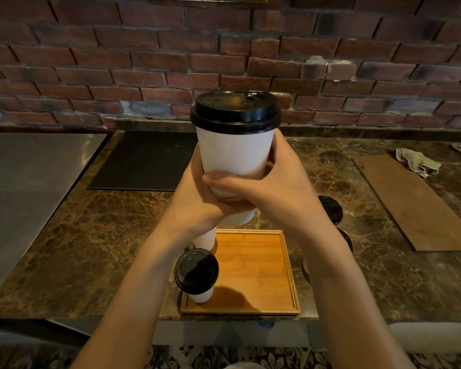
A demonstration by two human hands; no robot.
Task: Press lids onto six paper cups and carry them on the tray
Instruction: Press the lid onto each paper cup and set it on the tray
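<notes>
A white paper cup [234, 153] with a black lid [235, 111] pressed on is held up high in front of me, above the counter. My left hand [197, 201] and my right hand [277, 185] both grip its lower half, fingers wrapped round it. Below, a square wooden tray [253, 275] lies at the counter's front edge. A lidded cup [196, 272] stands in the tray's near left corner. Another cup [205, 239] stands at the tray's far left, mostly hidden by my left arm. Right of the tray, black lids of more cups [330, 210] peek out behind my right arm.
The brown marble counter [104, 235] runs back to a brick wall. A black mat [144, 161] lies at the back, a steel surface [24, 182] to the left. A wooden board [415, 201] and a crumpled cloth [415, 162] sit at the right.
</notes>
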